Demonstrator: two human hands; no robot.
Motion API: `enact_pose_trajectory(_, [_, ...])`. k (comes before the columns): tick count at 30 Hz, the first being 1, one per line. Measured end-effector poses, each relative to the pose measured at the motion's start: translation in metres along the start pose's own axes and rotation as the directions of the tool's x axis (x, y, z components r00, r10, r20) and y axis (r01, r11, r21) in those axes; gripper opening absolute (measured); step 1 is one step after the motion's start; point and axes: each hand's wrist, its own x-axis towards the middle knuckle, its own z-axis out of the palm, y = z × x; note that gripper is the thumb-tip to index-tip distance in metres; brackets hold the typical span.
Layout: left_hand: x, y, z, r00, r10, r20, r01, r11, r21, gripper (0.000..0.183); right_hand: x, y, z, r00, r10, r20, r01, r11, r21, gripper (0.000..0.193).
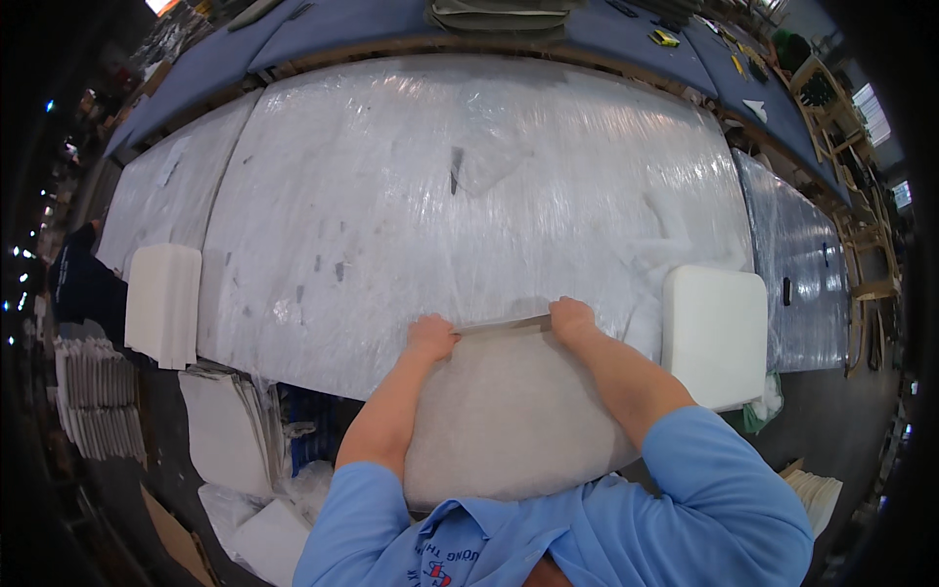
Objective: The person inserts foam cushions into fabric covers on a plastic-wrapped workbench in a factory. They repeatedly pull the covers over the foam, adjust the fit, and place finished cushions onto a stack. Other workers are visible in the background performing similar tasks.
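A beige fabric-covered seat cushion (514, 416) lies between my forearms, its near side against my blue shirt. My left hand (431, 336) is closed on the far left corner of its cover. At the far right corner my right hand (571, 319) grips the same cover edge. Between the two hands a darker strip of the cover's edge (504, 326) is drawn taut. Both hands are at the near part of a table wrapped in clear plastic film (391, 215). What lies under my fingers is hidden.
White foam pads stand at the right (719, 333) and left (162, 305). Stacked pale covers (98, 396) sit lower left, near a person in dark clothing (83, 279). Beyond runs a blue-grey bench (337, 31) with folded cloth (501, 14). Wooden chair frames (866, 254) stand far right.
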Motion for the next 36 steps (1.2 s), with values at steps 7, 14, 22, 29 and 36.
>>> enact_pose_trajectory(7, [0.005, -0.038, 0.018, 0.999, 0.014, -0.052, -0.039, 0.857, -0.514, 0.028, 0.003, -0.018, -0.010, 0.997, -0.077, 0.024, 0.071, 0.981, 0.183, 0.026])
enact_pose_trajectory(14, [0.002, -0.059, 0.015, 0.989, -0.042, -0.143, -0.006, 0.947, -0.323, 0.022, 0.025, 0.000, -0.003, 1.000, 0.015, 0.013, -0.019, 0.918, 0.396, 0.026])
enact_pose_trajectory(22, [0.001, -0.056, 0.015, 0.997, 0.058, -0.042, -0.071, 0.852, -0.518, 0.033, 0.022, -0.008, -0.006, 0.988, -0.009, 0.154, -0.060, 0.897, 0.439, 0.028])
enact_pose_trajectory(29, [0.040, 0.014, 0.000, 0.962, 0.123, 0.242, -0.017, 0.916, -0.400, 0.051, 0.042, -0.017, -0.012, 0.901, 0.076, 0.427, -0.347, 0.717, 0.604, 0.028])
enact_pose_trajectory(36, [0.061, 0.051, 0.025, 0.975, -0.199, 0.098, 0.219, 0.934, -0.281, 0.051, 0.055, -0.034, 0.012, 0.890, 0.193, 0.413, -0.456, 0.382, 0.804, 0.027])
